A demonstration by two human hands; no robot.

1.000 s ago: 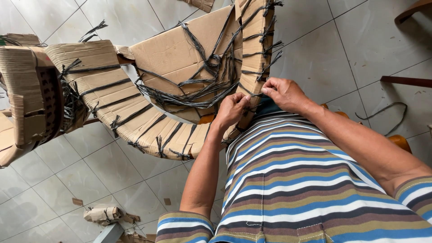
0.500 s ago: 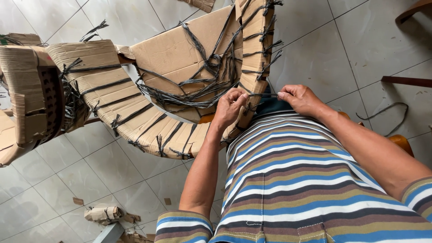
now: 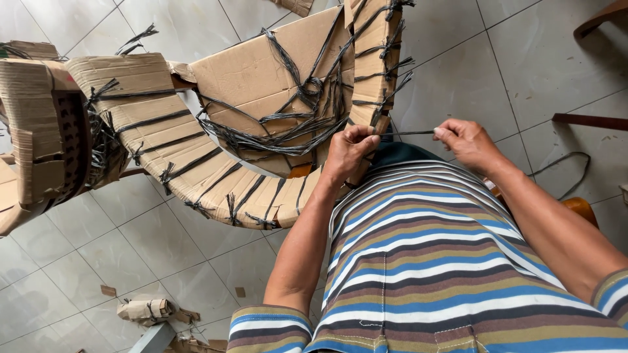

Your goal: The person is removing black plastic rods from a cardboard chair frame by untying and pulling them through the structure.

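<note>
A curved frame wrapped in brown cardboard (image 3: 196, 163) and tied with black plastic string lies against my lap. My left hand (image 3: 350, 149) pinches the string where it meets the cardboard edge. My right hand (image 3: 468, 142) grips the other end of that black string (image 3: 409, 133), stretched taut between both hands. Many knotted black strands (image 3: 294, 117) cross the cardboard panel above my hands. My striped shirt fills the lower right.
Grey floor tiles (image 3: 131, 261) lie below. A small wrapped cardboard bundle (image 3: 147, 308) and cardboard scraps sit at the lower left. A loose black strap (image 3: 569, 173) lies on the floor at right, beside a wooden piece (image 3: 589, 121). Another cardboard-wrapped part (image 3: 39, 131) is at the far left.
My right hand has moved rightward away from my left hand, drawing the black string out taut. My left hand stays at the cardboard edge.
</note>
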